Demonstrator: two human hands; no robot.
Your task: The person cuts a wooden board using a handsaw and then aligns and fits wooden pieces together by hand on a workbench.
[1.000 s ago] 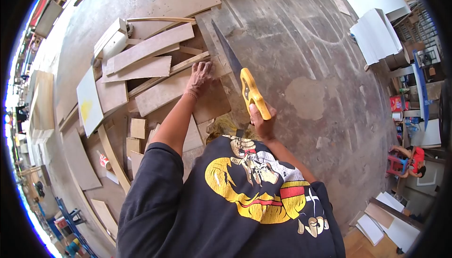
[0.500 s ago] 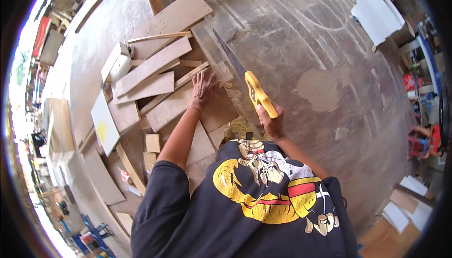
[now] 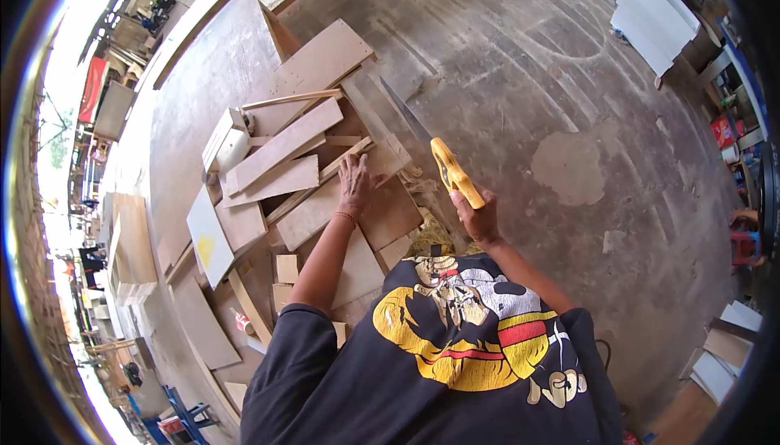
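Observation:
In my right hand (image 3: pixel 478 216) is a handsaw, its yellow handle (image 3: pixel 452 175) wrapped by my fingers. The dark, tapering saw blade (image 3: pixel 404 108) points up and away, over the floor to the right of the wood pile. My left hand (image 3: pixel 355 183) lies on the pile, palm down with fingers stretched out and apart. Its fingertips reach the end of a narrow wooden strip (image 3: pixel 329 170), and a wide flat board (image 3: pixel 305 219) lies beside the palm. Just beyond that strip, more board offcuts (image 3: pixel 284 148) are stacked at angles.
A white panel with a yellow stain (image 3: pixel 210 238) leans at the pile's left. Small wood blocks (image 3: pixel 287 268) lie nearer my body. Stained concrete floor (image 3: pixel 520 104) spreads to the right. White sheets (image 3: pixel 654 18) stand at the far right, and a red stool (image 3: pixel 744 242) below them.
The whole view has shifted, so the pile and both hands appear lower and slightly right. My left hand's fingers look straighter on the strip. The saw stays in my right hand.

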